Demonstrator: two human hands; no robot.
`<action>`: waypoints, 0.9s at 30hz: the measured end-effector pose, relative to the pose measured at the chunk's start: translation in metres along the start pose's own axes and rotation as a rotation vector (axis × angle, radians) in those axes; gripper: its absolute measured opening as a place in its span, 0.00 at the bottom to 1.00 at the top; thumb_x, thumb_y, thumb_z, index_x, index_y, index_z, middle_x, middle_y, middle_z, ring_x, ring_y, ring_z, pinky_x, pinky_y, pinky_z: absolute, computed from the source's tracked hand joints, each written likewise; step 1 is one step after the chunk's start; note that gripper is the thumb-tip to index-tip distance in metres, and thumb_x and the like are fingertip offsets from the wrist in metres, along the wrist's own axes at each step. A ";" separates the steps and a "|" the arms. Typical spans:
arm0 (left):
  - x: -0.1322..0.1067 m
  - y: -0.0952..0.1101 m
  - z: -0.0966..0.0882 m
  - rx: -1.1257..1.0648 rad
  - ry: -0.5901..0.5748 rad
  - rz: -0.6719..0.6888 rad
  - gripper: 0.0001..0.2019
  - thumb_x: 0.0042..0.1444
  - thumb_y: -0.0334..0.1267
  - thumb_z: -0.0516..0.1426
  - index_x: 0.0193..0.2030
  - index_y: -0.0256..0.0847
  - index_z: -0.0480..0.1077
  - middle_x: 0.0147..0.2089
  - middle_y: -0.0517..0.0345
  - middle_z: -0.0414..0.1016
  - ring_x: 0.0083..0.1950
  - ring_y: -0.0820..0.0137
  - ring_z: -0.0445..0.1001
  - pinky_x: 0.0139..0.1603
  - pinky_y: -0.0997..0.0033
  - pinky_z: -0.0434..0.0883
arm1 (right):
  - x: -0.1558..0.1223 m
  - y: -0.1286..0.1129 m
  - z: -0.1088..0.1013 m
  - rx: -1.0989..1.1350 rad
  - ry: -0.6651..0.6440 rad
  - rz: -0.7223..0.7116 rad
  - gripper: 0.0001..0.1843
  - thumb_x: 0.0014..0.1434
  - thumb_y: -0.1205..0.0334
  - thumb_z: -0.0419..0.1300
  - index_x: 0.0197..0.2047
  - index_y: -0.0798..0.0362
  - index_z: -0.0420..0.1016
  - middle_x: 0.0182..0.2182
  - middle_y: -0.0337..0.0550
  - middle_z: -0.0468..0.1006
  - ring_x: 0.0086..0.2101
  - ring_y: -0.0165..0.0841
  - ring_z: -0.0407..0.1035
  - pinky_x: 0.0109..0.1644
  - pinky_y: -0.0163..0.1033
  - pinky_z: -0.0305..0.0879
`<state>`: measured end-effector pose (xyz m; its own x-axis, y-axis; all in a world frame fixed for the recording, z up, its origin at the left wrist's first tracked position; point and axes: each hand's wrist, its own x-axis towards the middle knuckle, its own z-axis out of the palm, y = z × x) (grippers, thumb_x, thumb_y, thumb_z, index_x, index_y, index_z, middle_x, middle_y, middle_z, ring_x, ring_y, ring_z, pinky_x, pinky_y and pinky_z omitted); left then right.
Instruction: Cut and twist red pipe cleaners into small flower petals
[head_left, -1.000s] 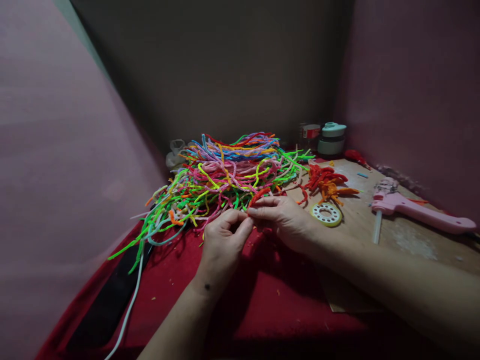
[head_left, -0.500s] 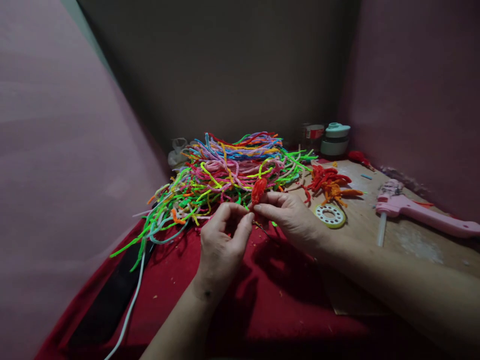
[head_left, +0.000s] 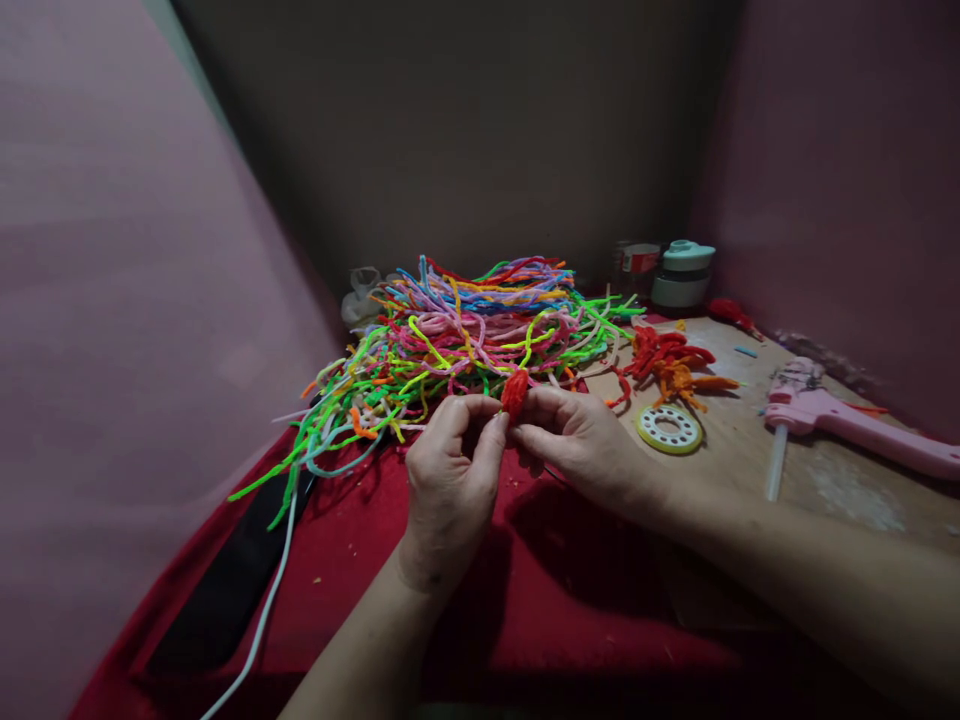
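Note:
A small red fuzzy bud [head_left: 515, 393], which looks like bent pipe cleaner, stands upright between my two hands. My left hand [head_left: 457, 455] pinches at its lower left side with thumb and index finger. My right hand [head_left: 581, 438] closes on its base from the right, fingertips almost meeting the left ones. A thin dark stem or wire shows faintly under the right fingers; its grip is mostly hidden. Right behind the hands lies a heap of multicoloured pipe cleaners [head_left: 480, 335].
On a board [head_left: 739, 460] at the right lie red and orange pipe-cleaner pieces [head_left: 675, 365], a yellow-rimmed tape roll [head_left: 670, 429] and a pink glue gun [head_left: 847, 420]. A lidded jar [head_left: 684, 273] stands behind. A black flat object [head_left: 217, 590] and white cable [head_left: 266, 610] lie left on red cloth [head_left: 360, 600].
The red bud has come down slightly between the fingers, and my right fingers have shifted closer around its base. The whole view has moved a little, so the table things appear further right.

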<state>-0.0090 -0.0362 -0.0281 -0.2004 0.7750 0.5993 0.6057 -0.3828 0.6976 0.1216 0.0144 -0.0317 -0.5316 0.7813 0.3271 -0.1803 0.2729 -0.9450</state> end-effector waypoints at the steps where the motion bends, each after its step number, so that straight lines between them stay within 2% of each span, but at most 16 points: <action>1: 0.000 0.000 0.000 0.014 -0.004 0.002 0.04 0.54 0.36 0.56 0.36 0.41 0.70 0.33 0.59 0.73 0.34 0.73 0.73 0.37 0.74 0.70 | 0.000 0.000 0.000 -0.025 0.009 -0.019 0.01 0.53 0.69 0.55 0.31 0.56 0.67 0.22 0.35 0.67 0.22 0.24 0.61 0.26 0.31 0.58; 6: 0.000 0.002 0.000 0.052 -0.013 -0.013 0.04 0.54 0.36 0.57 0.35 0.40 0.71 0.33 0.58 0.74 0.33 0.73 0.73 0.37 0.74 0.70 | -0.003 0.000 -0.001 -0.210 0.059 -0.122 0.05 0.54 0.71 0.53 0.29 0.56 0.68 0.22 0.34 0.67 0.23 0.23 0.60 0.28 0.30 0.58; 13: 0.002 0.000 0.002 -0.002 -0.032 -0.147 0.06 0.52 0.39 0.57 0.33 0.40 0.73 0.29 0.58 0.76 0.31 0.71 0.73 0.36 0.73 0.70 | -0.007 0.006 -0.003 -0.516 0.106 -0.294 0.05 0.55 0.71 0.53 0.31 0.56 0.69 0.24 0.38 0.70 0.26 0.26 0.63 0.32 0.32 0.60; 16: 0.002 0.000 0.002 0.015 -0.026 -0.142 0.06 0.52 0.39 0.57 0.33 0.40 0.74 0.30 0.58 0.76 0.32 0.71 0.73 0.35 0.73 0.70 | -0.007 0.007 -0.004 -0.556 0.111 -0.333 0.06 0.56 0.72 0.52 0.30 0.56 0.69 0.23 0.38 0.69 0.24 0.26 0.62 0.30 0.32 0.59; 20: 0.002 0.001 0.001 0.071 -0.024 -0.070 0.06 0.53 0.38 0.57 0.33 0.39 0.73 0.30 0.58 0.75 0.32 0.71 0.74 0.34 0.74 0.70 | -0.007 0.005 -0.004 -0.583 0.103 -0.359 0.07 0.56 0.72 0.52 0.28 0.56 0.68 0.22 0.38 0.68 0.24 0.26 0.61 0.30 0.32 0.58; 27: 0.001 0.002 0.000 0.151 -0.035 0.027 0.05 0.55 0.35 0.55 0.32 0.39 0.72 0.29 0.59 0.73 0.31 0.72 0.72 0.33 0.75 0.68 | -0.006 0.004 -0.005 -0.498 0.069 -0.275 0.07 0.56 0.70 0.52 0.31 0.55 0.71 0.25 0.39 0.72 0.27 0.28 0.65 0.33 0.33 0.61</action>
<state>-0.0079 -0.0363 -0.0256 -0.1574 0.7833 0.6014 0.7198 -0.3259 0.6129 0.1281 0.0135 -0.0369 -0.4620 0.6742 0.5762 0.1162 0.6901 -0.7143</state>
